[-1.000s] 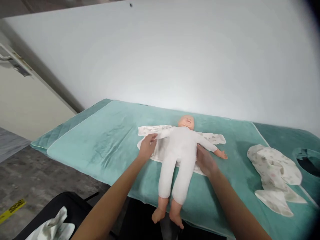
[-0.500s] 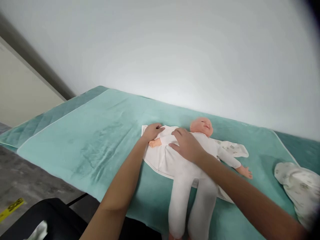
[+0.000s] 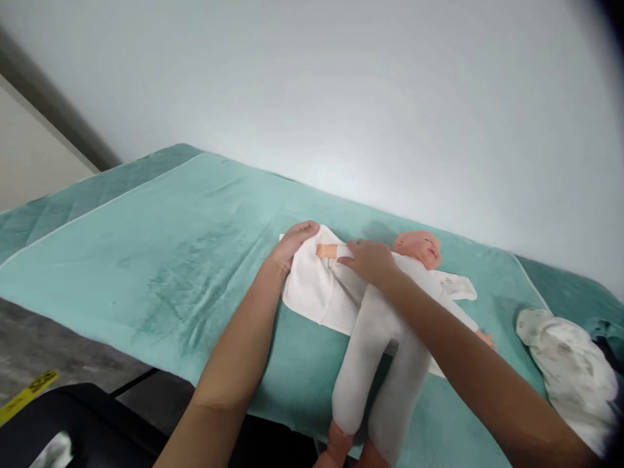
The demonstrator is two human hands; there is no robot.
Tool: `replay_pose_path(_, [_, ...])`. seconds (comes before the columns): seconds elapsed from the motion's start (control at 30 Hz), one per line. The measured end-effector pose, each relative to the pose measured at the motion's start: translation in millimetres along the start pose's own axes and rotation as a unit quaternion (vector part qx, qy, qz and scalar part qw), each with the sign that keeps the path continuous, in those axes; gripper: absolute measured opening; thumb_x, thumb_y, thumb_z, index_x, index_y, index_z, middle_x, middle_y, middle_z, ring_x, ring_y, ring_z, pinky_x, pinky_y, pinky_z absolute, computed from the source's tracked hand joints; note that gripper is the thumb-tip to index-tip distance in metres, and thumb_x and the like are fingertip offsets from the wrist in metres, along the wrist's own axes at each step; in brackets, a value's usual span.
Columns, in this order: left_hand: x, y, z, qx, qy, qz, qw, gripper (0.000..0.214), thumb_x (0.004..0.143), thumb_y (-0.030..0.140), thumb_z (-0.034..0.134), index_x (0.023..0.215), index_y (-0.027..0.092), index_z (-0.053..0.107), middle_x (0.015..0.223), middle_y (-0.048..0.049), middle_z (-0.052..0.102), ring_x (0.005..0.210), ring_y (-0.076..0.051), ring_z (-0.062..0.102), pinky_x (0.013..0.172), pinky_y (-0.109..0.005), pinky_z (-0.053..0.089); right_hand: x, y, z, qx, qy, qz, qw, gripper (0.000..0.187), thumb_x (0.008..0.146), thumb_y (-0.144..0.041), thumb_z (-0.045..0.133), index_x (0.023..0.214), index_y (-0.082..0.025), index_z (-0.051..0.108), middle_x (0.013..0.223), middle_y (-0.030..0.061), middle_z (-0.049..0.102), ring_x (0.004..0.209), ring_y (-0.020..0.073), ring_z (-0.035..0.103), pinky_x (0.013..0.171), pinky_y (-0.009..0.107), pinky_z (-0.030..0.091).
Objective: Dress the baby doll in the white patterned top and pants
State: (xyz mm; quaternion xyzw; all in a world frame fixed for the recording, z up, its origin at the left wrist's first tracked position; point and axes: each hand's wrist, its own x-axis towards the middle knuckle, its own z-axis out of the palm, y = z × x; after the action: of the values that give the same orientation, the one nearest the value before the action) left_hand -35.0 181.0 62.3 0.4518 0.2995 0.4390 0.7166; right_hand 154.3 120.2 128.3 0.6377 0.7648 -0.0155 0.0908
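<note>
A baby doll (image 3: 385,338) in a white bodysuit lies on its back on a teal towel (image 3: 185,260), head (image 3: 422,248) toward the wall. Under it is spread an open white printed garment (image 3: 316,292). My left hand (image 3: 292,244) is closed on the garment's sleeve edge beside the doll's bare forearm (image 3: 326,251). My right hand (image 3: 368,260) pinches the doll's arm by its white cuff, reaching across the doll's chest. The doll's other arm stretches out to the right, partly behind my right forearm.
A second crumpled printed garment (image 3: 568,364) lies on the towel at the right. A white wall (image 3: 341,97) stands right behind the table. A black chair or bin (image 3: 82,429) sits at lower left, by the grey floor with a yellow tape strip (image 3: 29,396).
My right hand slid from the doll's chest to its arm, and the arm now points toward the sleeve that my left hand grips. The view shifted left and down.
</note>
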Motion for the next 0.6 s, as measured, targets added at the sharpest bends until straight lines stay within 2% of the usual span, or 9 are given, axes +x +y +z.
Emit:
replay_pose_path(0.13, [-16,-14,47.1,0.047,-0.087,0.002,0.995,0.034,0.075,0.044,0.077,0.092,0.015,0.069,0.088,-0.0029,0.067,0.081,-0.014,0.06,0.075,-0.025,0.045,14,-5,16,0.019,-0.005,0.004,1.0,0.029,0.098,-0.035,0.045,0.116,-0.02,0.063,0.112,0.0129,0.067,0.105,0.0277,0.062,0.088,0.037,0.044])
replay_pose_path(0.2, [-26,-14,63.9,0.043,-0.1,0.003,0.994,0.033,0.073,0.041,0.08,0.093,0.016,0.071,0.09,-0.0022,0.068,0.084,-0.014,0.059,0.078,-0.025,0.044,17,1,23,0.028,0.015,0.012,0.999,0.026,0.095,-0.029,0.048,0.114,-0.02,0.063,0.111,0.0118,0.066,0.104,0.027,0.062,0.09,0.037,0.043])
replay_pose_path(0.27, [-32,-13,69.8,0.013,-0.091,-0.003,0.996,0.035,0.069,0.039,0.082,0.094,0.016,0.073,0.089,-0.0023,0.068,0.084,-0.014,0.059,0.079,-0.026,0.044,10,12,28,0.047,0.05,0.024,0.997,0.025,0.094,-0.029,0.049,0.112,-0.02,0.063,0.111,0.0116,0.066,0.106,0.0271,0.06,0.092,0.038,0.042])
replay_pose_path(0.37, [-34,-16,65.4,-0.028,-0.055,-0.012,0.998,0.038,0.068,0.039,0.083,0.097,0.016,0.073,0.09,-0.0032,0.07,0.082,-0.016,0.06,0.078,-0.028,0.045,-30,39,35,0.122,0.149,0.076,0.978,0.025,0.095,-0.035,0.048,0.108,-0.021,0.064,0.109,0.0122,0.065,0.108,0.0264,0.057,0.091,0.038,0.043])
replay_pose_path(0.47, [-28,-26,59.8,0.039,-0.022,0.008,0.999,0.035,0.072,0.04,0.079,0.097,0.016,0.073,0.088,-0.003,0.069,0.079,-0.015,0.058,0.076,-0.028,0.044,-94,68,52,0.228,0.261,0.2,0.917,0.033,0.093,-0.048,0.047,0.099,-0.021,0.065,0.099,0.0118,0.067,0.097,0.0264,0.059,0.083,0.038,0.046])
replay_pose_path(0.5, [-26,-29,59.1,0.088,-0.022,0.021,0.996,0.033,0.074,0.04,0.077,0.097,0.016,0.074,0.087,-0.0025,0.068,0.078,-0.014,0.057,0.075,-0.028,0.042,-115,76,59,0.268,0.268,0.242,0.893,0.036,0.091,-0.052,0.048,0.094,-0.02,0.065,0.092,0.0107,0.067,0.091,0.0257,0.06,0.08,0.037,0.046])
replay_pose_path(0.53, [-24,-32,58.9,0.139,-0.026,0.034,0.989,0.031,0.075,0.04,0.075,0.096,0.016,0.074,0.085,-0.0019,0.068,0.077,-0.014,0.055,0.073,-0.027,0.041,-134,81,65,0.314,0.244,0.275,0.875,0.039,0.089,-0.056,0.05,0.087,-0.02,0.064,0.084,0.0088,0.066,0.084,0.0246,0.06,0.075,0.036,0.047])
replay_pose_path(0.6, [-23,-36,59.2,0.222,-0.042,0.056,0.973,0.029,0.079,0.042,0.071,0.094,0.017,0.074,0.082,-0.0011,0.066,0.075,-0.014,0.053,0.071,-0.027,0.039,-161,86,74,0.415,0.161,0.315,0.838,0.046,0.087,-0.063,0.049,0.074,-0.02,0.061,0.069,0.005,0.063,0.07,0.022,0.058,0.067,0.034,0.047])
